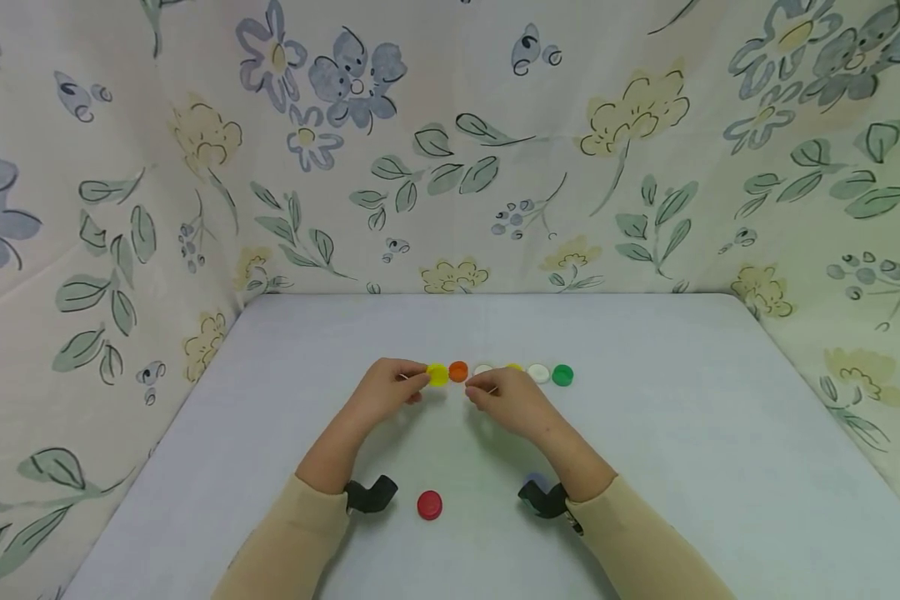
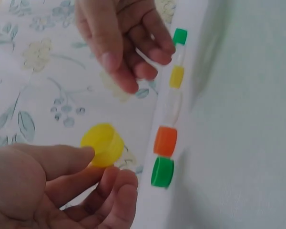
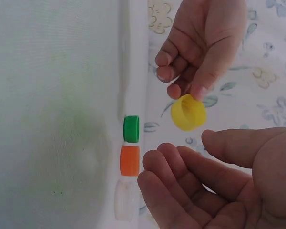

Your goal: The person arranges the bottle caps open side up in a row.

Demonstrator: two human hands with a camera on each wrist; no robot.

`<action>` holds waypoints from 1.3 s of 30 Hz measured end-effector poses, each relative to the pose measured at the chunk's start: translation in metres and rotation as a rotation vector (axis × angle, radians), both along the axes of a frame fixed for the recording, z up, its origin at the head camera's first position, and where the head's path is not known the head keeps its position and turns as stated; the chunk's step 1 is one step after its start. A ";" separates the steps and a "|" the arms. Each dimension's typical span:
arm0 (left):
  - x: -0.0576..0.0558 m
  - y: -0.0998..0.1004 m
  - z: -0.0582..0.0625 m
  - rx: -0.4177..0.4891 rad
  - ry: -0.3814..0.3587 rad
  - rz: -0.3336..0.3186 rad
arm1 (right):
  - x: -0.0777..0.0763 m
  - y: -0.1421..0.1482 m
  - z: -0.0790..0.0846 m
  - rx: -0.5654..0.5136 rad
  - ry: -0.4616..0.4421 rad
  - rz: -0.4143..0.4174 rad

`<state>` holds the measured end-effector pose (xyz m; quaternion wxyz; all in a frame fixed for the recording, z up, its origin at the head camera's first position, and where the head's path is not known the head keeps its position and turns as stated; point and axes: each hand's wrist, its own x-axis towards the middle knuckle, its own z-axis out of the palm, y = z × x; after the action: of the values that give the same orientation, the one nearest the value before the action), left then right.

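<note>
My left hand (image 1: 387,385) pinches a yellow bottle cap (image 1: 438,375) between thumb and forefinger; in the left wrist view this cap (image 2: 105,145) is held up, its hollow side partly showing. Beyond it runs a row of caps: a green cap (image 2: 162,171), an orange cap (image 1: 458,371), a white cap (image 1: 483,368), another yellow cap (image 1: 514,367), a second white cap (image 1: 538,373) and a green cap (image 1: 562,375) at the right end. My right hand (image 1: 512,402) hovers before the row, thumb and fingers apart around nothing. In the head view the left green cap is hidden.
A red cap (image 1: 430,505) lies on the white table (image 1: 195,483) between my forearms. Under my right wrist camera (image 1: 544,500) a blue cap (image 1: 537,481) is partly covered. Flower-patterned cloth (image 1: 450,167) hangs behind the table and along both sides.
</note>
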<state>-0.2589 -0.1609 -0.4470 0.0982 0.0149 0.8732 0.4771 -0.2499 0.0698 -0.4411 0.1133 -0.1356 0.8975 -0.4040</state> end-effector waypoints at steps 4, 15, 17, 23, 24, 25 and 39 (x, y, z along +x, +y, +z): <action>-0.006 -0.013 -0.004 0.056 -0.012 0.120 | 0.001 0.000 -0.001 0.002 0.011 -0.005; -0.014 -0.023 -0.015 0.072 -0.076 0.269 | 0.000 0.002 -0.003 0.004 0.032 -0.016; -0.014 -0.024 -0.018 0.050 -0.076 0.268 | 0.000 0.002 -0.003 0.001 0.036 -0.013; -0.017 -0.022 -0.028 -0.030 -0.047 0.280 | 0.000 0.003 -0.003 0.003 0.052 -0.007; -0.017 -0.022 -0.029 -0.033 -0.041 0.281 | 0.000 0.003 -0.003 0.005 0.052 -0.007; -0.017 -0.022 -0.030 -0.046 -0.029 0.276 | 0.000 0.002 -0.002 0.007 0.052 -0.007; -0.011 -0.012 -0.030 -0.112 0.068 0.268 | 0.002 0.000 0.000 0.049 -0.016 0.034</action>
<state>-0.2698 -0.1734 -0.4772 0.0046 -0.0910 0.8954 0.4358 -0.2478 0.0699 -0.4412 0.1307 -0.1447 0.9038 -0.3810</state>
